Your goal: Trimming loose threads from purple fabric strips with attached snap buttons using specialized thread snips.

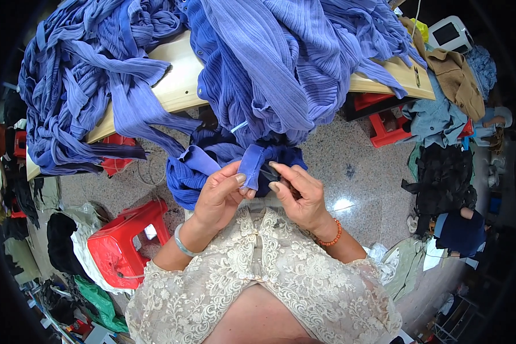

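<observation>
Left hand (219,198) pinches the blue ribbed knit garment cuff (250,166) (grip closed); right hand (301,198) pinches dark fabric beside it, below the wooden desk (175,80).

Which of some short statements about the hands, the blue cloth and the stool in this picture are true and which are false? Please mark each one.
1. Both hands hold a piece of blue fabric. True: the left hand pinches a folded strip and the right hand grips the cloth beside it.
2. The plastic stool on the floor is green. False: it is red.
3. A pile of blue ribbed garments lies on the wooden table. True.
4. The right wrist wears a silver bangle. False: it wears an orange bead bracelet; the silver bangle is on the left wrist.
</observation>
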`<state>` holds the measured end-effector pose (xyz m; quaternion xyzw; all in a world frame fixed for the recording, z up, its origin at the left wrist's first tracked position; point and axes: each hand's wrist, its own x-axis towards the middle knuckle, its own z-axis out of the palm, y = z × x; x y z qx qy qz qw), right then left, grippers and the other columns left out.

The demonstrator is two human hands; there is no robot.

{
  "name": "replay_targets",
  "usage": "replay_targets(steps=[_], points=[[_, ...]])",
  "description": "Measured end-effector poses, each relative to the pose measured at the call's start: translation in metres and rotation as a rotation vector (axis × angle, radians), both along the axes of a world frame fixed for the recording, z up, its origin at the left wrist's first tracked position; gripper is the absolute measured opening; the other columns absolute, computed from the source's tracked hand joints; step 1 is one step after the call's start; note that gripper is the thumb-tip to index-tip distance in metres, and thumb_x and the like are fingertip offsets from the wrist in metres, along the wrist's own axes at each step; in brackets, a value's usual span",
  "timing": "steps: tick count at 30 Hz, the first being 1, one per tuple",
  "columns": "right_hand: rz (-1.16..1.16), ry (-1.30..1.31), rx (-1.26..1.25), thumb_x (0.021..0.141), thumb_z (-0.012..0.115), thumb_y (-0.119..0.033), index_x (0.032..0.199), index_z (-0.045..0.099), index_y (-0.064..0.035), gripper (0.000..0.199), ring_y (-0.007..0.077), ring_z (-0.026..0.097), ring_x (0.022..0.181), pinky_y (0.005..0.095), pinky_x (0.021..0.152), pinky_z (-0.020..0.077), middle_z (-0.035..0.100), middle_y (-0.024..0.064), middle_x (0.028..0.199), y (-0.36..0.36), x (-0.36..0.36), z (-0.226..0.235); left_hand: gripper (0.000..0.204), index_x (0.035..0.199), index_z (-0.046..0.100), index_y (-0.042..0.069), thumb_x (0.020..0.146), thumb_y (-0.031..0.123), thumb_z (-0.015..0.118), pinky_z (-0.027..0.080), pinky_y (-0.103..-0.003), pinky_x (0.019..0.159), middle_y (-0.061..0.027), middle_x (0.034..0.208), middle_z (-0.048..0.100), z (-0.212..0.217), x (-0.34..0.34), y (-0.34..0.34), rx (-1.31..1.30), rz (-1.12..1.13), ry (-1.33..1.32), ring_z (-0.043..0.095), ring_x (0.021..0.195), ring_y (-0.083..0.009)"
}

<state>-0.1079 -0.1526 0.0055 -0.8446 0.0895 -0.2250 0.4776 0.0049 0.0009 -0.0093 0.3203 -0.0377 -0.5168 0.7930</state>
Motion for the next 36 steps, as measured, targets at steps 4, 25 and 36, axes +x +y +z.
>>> replay_targets(steps=[4,25,36], points=[[0.063,0.033,-0.124,0.079,0.07,-0.009,0.111,0.063,-0.0029,0.033,0.0183,0.054,0.05,0.0292,0.046,0.0425,0.055,0.0066,0.069,0.003,-0.001,-0.001,0.021,0.108,0.057,-0.002,0.092,0.01,0.05,0.045,-0.023,0.07,0.0,0.079,0.056,0.004,0.0,-0.002,0.038,0.0,0.019,0.052,0.072,-0.0074],[0.052,0.184,0.461,0.082,0.069,-0.005,0.093,0.063,0.0013,0.014,0.0024,0.053,0.061,0.0212,0.052,0.0422,0.063,0.0015,0.071,0.013,0.018,0.003,0.031,0.124,0.054,-0.001,0.095,0.007,0.049,0.047,-0.021,0.074,-0.0001,0.099,0.062,-0.013,-0.008,0.006,0.137,0.066,-0.489,0.054,0.082,-0.0042],[-0.123,0.085,0.239,0.082,0.059,-0.001,0.092,0.062,0.0005,0.011,0.0042,0.046,0.054,0.0225,0.049,0.0385,0.056,0.0006,0.064,-0.005,0.01,-0.01,0.031,0.12,0.055,-0.004,0.091,0.007,0.05,0.044,-0.025,0.068,-0.0016,0.082,0.058,-0.007,-0.003,0.002,0.041,-0.013,-0.144,0.052,0.071,-0.0083]])
